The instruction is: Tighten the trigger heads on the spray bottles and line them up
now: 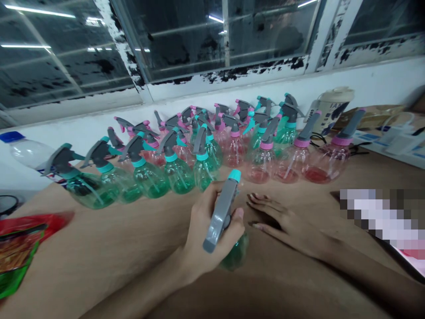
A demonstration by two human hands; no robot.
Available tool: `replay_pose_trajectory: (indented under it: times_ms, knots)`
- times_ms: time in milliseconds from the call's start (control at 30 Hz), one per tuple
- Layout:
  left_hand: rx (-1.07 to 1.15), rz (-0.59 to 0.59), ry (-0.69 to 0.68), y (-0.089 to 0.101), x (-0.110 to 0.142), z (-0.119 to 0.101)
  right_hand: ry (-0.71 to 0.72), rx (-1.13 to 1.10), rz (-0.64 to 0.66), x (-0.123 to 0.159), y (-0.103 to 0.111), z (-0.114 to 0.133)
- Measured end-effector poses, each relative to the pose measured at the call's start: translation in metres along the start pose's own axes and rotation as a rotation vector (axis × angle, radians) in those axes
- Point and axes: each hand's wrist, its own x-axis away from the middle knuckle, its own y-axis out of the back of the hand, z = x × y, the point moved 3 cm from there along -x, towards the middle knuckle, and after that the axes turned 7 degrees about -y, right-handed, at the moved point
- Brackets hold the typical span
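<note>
A: What is the left hand (207,230) doing?

B: It is clenched round a green bottle (234,252), gripping it at the neck. The grey sprayer (221,212) with its teal nozzle sticks up out of the fist, tilted away from the person. The bottle is low on the table (116,248), near its front edge, just in front of the rows of others.

A: And the right hand (282,221)?

B: Released. It lies flat on the wood, palm down, fingers spread toward the left, just beside the held bottle and holding nothing.

A: What stands behind them?

B: A crowd of spray bottles along the wall. The green bottles (149,177) with teal collars are on the left, the pink bottles (285,166) with pink collars on the right, all with grey triggers.

A: Any writing to read?

B: Little. A pale tub (330,108) behind the pink ones bears dark letters, too blurred to make out. A water bottle (25,150) with a blue cap lies at far left; its label cannot be read. A red and green packet (20,252) at the left edge carries print, also illegible. A patch at right is pixelated.

A: Above the table?

B: A window (199,40) with peeling white frames.
</note>
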Motion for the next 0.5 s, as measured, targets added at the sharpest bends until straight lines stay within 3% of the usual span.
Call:
replay_pose_trajectory:
  times_ms: [500]
  knots:
    - [0.044,0.047,0.069,-0.0017,-0.0034,0.0005,0.005,-0.004,-0.002,0.0007,-0.001,-0.0005]
